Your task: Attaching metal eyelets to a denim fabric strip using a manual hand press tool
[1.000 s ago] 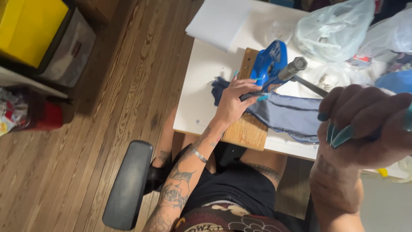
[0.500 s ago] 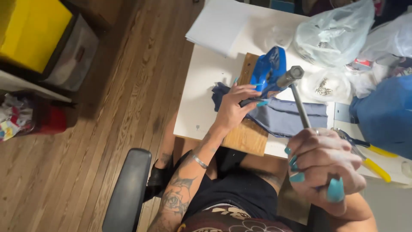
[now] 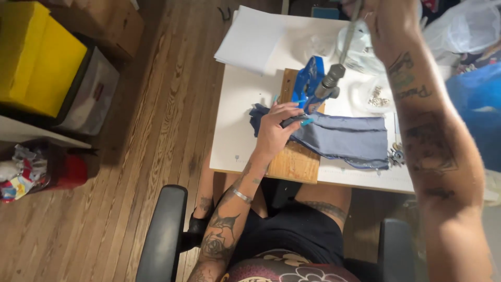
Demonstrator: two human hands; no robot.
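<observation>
My left hand (image 3: pixel 274 133) presses a strip of blue denim fabric (image 3: pixel 349 138) down onto a wooden board (image 3: pixel 295 162), with its fingertips right at the foot of a blue hand press (image 3: pixel 308 81). My right hand (image 3: pixel 383 21) is at the top edge of the view, closed around the press's thin metal lever handle (image 3: pixel 350 31). That handle runs down to a grey metal head (image 3: pixel 330 82) just above the fabric. My right forearm crosses the right side of the view and hides part of the table.
The board lies on a white table (image 3: pixel 240 120) with a white paper stack (image 3: pixel 250 42), a clear dish of small metal fasteners (image 3: pixel 377 96) and plastic bags (image 3: pixel 464 26). Black chair armrests (image 3: pixel 164 235) flank my lap. A yellow bin (image 3: pixel 36 57) sits left on the wood floor.
My right hand has swung the lever handle from low and close to me up toward the far side of the table. My left hand has stayed on the fabric.
</observation>
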